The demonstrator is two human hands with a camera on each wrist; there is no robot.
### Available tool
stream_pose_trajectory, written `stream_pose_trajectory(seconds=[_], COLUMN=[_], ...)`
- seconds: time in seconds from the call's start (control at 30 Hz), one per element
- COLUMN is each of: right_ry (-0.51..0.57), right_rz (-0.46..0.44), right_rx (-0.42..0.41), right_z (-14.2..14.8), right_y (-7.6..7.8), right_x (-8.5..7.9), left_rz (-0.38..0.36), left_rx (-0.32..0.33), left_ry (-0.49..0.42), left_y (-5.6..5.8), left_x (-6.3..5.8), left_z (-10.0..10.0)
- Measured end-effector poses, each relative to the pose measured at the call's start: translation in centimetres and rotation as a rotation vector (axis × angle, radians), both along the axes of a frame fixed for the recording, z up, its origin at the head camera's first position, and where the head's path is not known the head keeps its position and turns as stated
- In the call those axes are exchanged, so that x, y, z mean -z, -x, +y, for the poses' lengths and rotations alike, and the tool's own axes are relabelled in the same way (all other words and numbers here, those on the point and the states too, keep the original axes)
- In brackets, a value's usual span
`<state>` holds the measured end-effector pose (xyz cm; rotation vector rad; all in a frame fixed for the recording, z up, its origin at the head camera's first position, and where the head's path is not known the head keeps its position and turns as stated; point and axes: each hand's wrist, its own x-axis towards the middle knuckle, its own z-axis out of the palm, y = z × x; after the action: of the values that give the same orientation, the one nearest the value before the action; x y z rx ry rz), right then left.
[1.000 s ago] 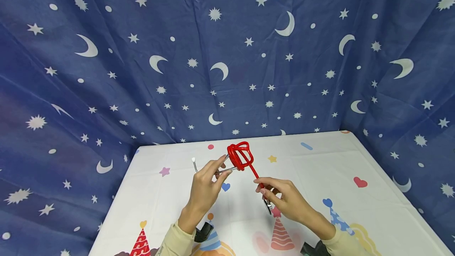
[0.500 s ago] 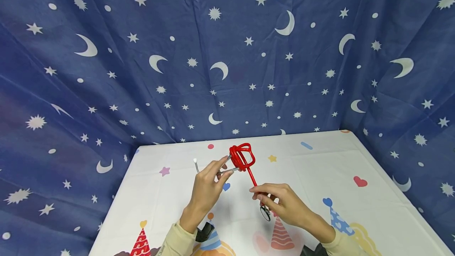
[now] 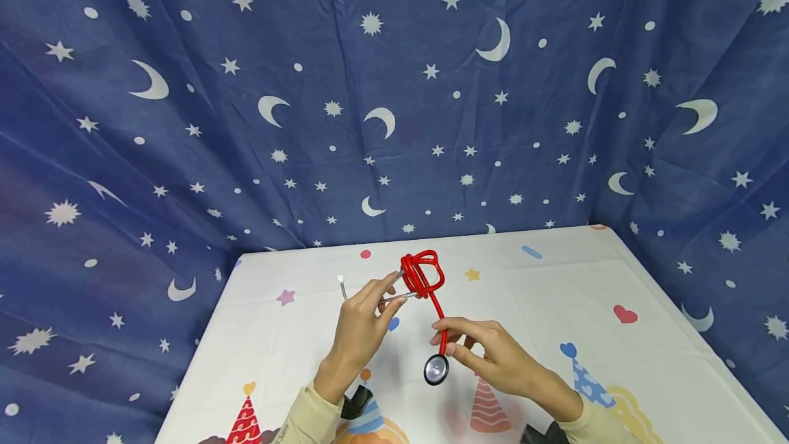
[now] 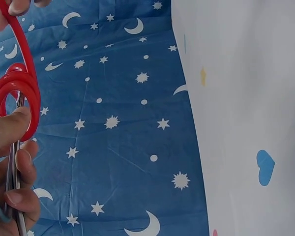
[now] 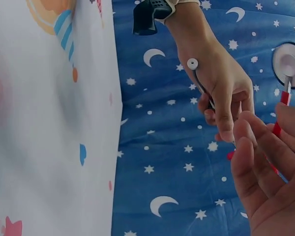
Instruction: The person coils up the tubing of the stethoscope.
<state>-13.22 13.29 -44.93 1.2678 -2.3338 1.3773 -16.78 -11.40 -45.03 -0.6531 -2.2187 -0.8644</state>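
Note:
My left hand (image 3: pixel 360 331) grips the metal ear tubes (image 3: pixel 399 297) of a stethoscope, with one white ear tip (image 3: pixel 340 279) poking out behind the fingers. Its red tubing (image 3: pixel 416 281) is wound in several loops at the ends of those tubes, just beyond my left fingertips. From the coil a length of tubing runs down to my right hand (image 3: pixel 502 358), which pinches it just above the round chest piece (image 3: pixel 435 369). The chest piece hangs with its flat face toward the head camera. In the left wrist view the thumb presses the metal tubes inside the red loop (image 4: pixel 34 105).
Both hands are held above a table with a white party-print cloth (image 3: pixel 542 293). A blue curtain (image 3: pixel 394 88) with moons and stars stands behind it and along the sides. Each wrist carries a black camera mount (image 3: pixel 356 403).
My right hand has moved slightly left and down along the red tubing. The chest piece has swung left and turned its face to the head camera. The left hand has shifted slightly right.

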Motion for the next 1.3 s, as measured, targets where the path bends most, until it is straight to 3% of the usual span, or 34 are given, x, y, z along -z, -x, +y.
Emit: stream_pose_trajectory(seconds=[0.17, 0.53, 0.83, 1.1, 1.3], right_ry=[0.048, 0.146, 0.155, 0.211, 0.258], right_rz=[0.018, -0.074, -0.130, -0.240, -0.384], right_rx=[0.052, 0.109, 0.169, 0.250, 0.375], right_z=[-0.3, -0.5, -0.8, -1.0, -1.4], right_y=[0.0, 0.2, 0.2, 0.3, 0.3], right_x=[0.1, 0.3, 0.4, 0.3, -0.1], left_rz=[0.014, 0.061, 0.081, 0.211, 0.309], left_rx=[0.004, 0.018, 0.012, 0.010, 0.004], left_ry=[0.011, 0.043, 0.075, 0.128, 0.168], left_y=[0.0, -0.3, -0.5, -0.6, -0.8], left_x=[0.1, 0.2, 0.4, 0.6, 0.7], left_z=[0.1, 0.6, 0.9, 1.3, 1.8])
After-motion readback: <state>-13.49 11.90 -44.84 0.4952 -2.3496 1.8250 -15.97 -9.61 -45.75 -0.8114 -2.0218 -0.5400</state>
